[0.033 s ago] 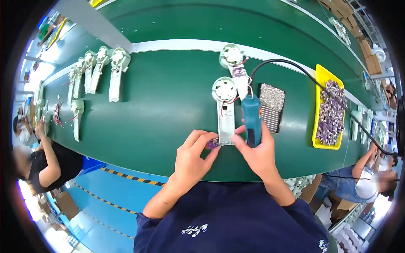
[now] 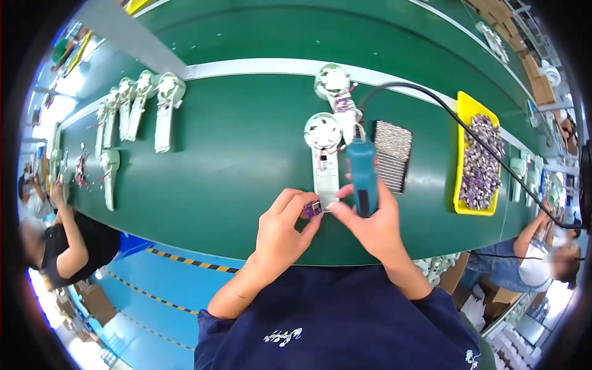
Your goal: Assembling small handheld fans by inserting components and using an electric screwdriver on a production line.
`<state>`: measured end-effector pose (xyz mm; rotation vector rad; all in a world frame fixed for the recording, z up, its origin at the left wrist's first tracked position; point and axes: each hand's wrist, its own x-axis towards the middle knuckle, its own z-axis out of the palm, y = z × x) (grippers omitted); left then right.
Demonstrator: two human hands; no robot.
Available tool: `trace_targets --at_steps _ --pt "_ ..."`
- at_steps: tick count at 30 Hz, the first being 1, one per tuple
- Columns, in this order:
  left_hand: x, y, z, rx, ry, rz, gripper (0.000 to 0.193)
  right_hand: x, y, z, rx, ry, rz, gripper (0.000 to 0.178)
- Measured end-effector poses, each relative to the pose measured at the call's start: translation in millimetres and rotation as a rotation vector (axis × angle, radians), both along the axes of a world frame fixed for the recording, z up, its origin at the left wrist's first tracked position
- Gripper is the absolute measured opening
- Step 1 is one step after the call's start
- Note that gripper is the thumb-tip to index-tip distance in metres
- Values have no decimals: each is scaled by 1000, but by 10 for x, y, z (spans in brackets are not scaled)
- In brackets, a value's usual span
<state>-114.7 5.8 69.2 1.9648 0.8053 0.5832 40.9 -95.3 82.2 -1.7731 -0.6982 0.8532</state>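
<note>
Between thumb and fingertips, my left hand (image 2: 282,225) pinches a small purple circuit board (image 2: 312,210). My right hand (image 2: 377,225) is wrapped round a teal corded electric screwdriver (image 2: 364,172), its thumb at the near end of a handheld fan's open half-shell (image 2: 327,179). This pale shell lies with its round fan head away from me, a red wire and a small black part showing inside. The circuit board is just left of its near end. Beyond it lies another fan shell (image 2: 333,81), its handle partly hidden. The screwdriver's tip cannot be made out.
A black rack of silver screws (image 2: 392,157) lies right of the screwdriver. Farther right, a yellow tray (image 2: 459,185) holds many purple boards. The black cable (image 2: 425,92) arches over it. Several fan shells (image 2: 165,117) stand left. Other people (image 2: 68,246) sit at both sides.
The table and its things have shifted slightly left in view. My right thumb now overlaps the fan shell's near end more. Both hands keep their holds.
</note>
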Motion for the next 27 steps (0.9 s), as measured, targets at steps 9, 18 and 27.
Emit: trace_targets --at_steps 9,18,27 --pt "363 93 -112 -585 -233 -247 33 371 -48 50 -24 -21 63 43" --pt "533 116 -54 104 -137 -224 40 490 -11 50 -59 178 68 25" --pt "352 859 74 381 32 -360 53 656 100 -155 -96 361 -27 11"
